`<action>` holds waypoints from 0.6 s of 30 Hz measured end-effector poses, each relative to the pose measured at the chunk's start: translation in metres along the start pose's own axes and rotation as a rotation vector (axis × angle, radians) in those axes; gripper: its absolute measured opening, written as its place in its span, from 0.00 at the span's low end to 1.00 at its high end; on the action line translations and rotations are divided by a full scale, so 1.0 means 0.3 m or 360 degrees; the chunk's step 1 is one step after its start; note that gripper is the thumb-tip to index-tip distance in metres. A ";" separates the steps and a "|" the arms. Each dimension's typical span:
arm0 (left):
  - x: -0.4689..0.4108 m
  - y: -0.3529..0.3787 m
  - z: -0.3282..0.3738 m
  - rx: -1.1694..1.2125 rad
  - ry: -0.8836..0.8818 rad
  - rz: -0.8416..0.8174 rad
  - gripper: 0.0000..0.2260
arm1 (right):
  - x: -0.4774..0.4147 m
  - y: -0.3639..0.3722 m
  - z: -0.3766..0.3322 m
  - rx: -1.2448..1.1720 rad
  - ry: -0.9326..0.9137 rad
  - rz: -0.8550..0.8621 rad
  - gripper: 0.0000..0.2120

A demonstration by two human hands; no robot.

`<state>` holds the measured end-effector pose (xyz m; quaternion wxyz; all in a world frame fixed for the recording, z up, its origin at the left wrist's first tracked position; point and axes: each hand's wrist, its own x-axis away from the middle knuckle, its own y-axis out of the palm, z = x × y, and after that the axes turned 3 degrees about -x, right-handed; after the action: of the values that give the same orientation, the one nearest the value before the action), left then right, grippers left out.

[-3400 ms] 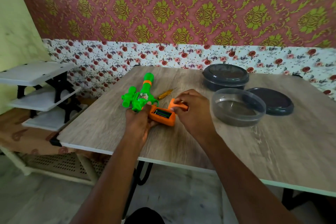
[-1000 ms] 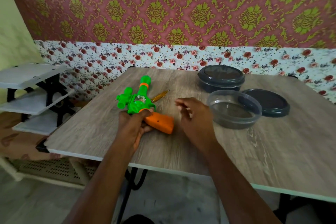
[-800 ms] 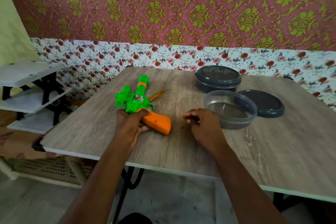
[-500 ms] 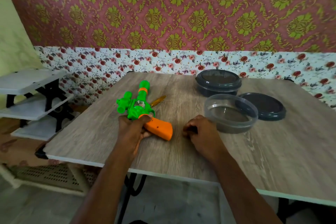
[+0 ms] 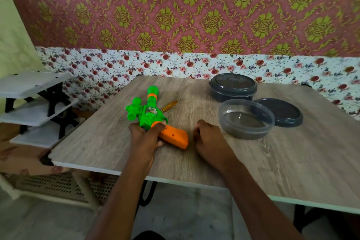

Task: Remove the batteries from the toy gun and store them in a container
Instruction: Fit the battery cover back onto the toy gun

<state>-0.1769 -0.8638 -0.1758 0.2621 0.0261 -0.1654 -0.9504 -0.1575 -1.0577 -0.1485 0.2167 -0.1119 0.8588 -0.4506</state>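
Head view: toy gun [image 5: 151,112] is on the table [image 5: 272,171], left of centre, with the green barrel pointing far and the orange grip [image 5: 174,138] angled near-right. Left hand [image 5: 145,139] grips the gun where the green body meets the orange grip. Its fingers [image 5: 158,125] curl over the top of that joint and the palm sits on the near side. The green body and scope stick out beyond the fingers on the far side, and the orange grip sticks out to the right of them with its end low at the table surface. Right hand [image 5: 209,140] rests on the table just right of the grip's end, with a small gap and no contact. Its fingers are curled under into a loose fist, and I can't tell whether anything is inside. Open clear container [image 5: 245,119] sits just far-right of the right hand, not touching it. Its dark lid [image 5: 280,112] lies flat to the right, partly behind the container's rim. A second container with its lid on [image 5: 232,86] stands farther back, near the table's far edge. Yellow-handled screwdriver [image 5: 171,104] lies just right of the barrel with its tip pointing far-right and its near end hidden behind the gun body. A white shelf rack [image 5: 33,103] stands off the table on the left.
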 end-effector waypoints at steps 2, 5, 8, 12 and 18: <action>-0.001 -0.002 -0.002 -0.0002 0.0020 -0.0005 0.30 | 0.004 0.001 -0.007 -0.0078 -0.0010 0.0064 0.03; 0.001 -0.001 0.001 -0.0040 0.0041 -0.0007 0.29 | -0.003 0.006 -0.001 -0.0132 -0.0117 0.0152 0.09; 0.004 -0.003 0.000 -0.0068 0.0035 -0.0004 0.29 | -0.009 0.004 0.002 -0.0249 -0.0191 0.0305 0.14; 0.007 -0.001 0.006 -0.0060 0.0027 -0.0003 0.30 | -0.013 0.014 0.009 -0.0572 -0.0163 0.0550 0.12; 0.016 0.010 0.025 0.0018 0.0010 -0.0016 0.29 | -0.009 -0.007 -0.030 -0.1033 0.0048 0.0550 0.07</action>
<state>-0.1805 -0.8664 -0.1675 0.2576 0.0314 -0.1697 -0.9507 -0.1594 -1.0514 -0.1415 0.2300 -0.0214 0.9664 -0.1132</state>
